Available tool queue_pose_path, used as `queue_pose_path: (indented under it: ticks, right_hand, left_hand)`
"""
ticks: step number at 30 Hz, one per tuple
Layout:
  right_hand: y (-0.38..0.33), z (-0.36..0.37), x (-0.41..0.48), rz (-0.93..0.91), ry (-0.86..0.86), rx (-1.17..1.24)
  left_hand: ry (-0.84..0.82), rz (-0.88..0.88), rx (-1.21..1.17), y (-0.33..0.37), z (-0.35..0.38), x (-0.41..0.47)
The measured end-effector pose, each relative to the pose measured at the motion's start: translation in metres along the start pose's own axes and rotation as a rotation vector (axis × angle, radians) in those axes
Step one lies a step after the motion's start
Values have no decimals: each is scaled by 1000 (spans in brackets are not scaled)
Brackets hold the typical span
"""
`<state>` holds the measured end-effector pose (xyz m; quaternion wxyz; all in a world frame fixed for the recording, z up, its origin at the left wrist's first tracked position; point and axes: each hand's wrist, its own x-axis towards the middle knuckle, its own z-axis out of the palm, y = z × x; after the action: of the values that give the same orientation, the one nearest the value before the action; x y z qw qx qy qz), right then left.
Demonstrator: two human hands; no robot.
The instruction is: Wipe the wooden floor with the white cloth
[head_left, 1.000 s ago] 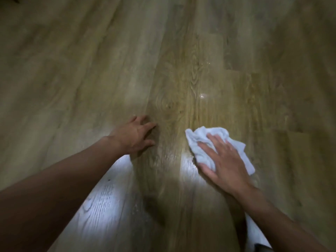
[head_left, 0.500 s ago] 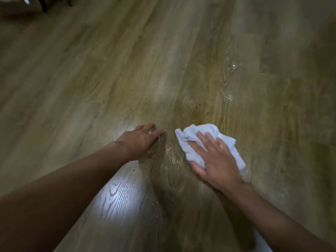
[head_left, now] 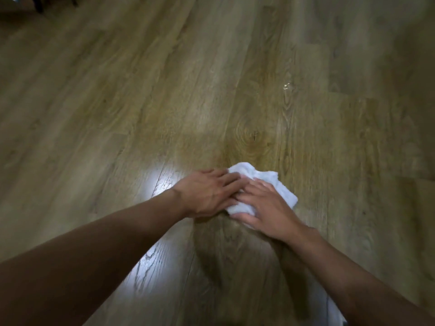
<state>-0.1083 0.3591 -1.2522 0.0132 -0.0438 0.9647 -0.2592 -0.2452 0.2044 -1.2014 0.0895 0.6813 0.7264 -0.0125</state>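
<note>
Two hands are covering the middle of one crumpled white cloth (head_left: 270, 178), so its long axis is hard to judge. It is lying on the brown wooden plank floor (head_left: 141, 102). The left hand (head_left: 207, 194) is laying straight fingers on its left edge. The right hand (head_left: 266, 208) is pressing flat on top, fingers extended.

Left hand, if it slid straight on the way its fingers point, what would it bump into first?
The white cloth: the left hand points rightward, its fingertips seemingly touching the cloth's edge, with the right hand pressing the cloth just beyond.
</note>
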Motion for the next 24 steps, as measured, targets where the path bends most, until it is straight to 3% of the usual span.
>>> queue_pose_path:
  ticks: [4,7,13,16,20,24]
  right_hand:
    - [0,-1,33,256,176,-44]
    - [-28,16,86,504,60,-174]
    - [-29,16,37,292,-5,-229]
    - [-20,5,17,426,-44,-295]
    - [-34,8,63,658,-86,-287]
    - [-66,19,94,648,-127,-213]
  left_hand:
    - [-55,-129,-55,-19,-3,31]
    - [-36,-199,68,-45,-12,43]
    - [62,-78,119,-21,21,12]
    - [12,-107,8,-7,28,35]
    - [-51,-56,17,-44,24,54]
    - [-92,-102,34,-65,7,12]
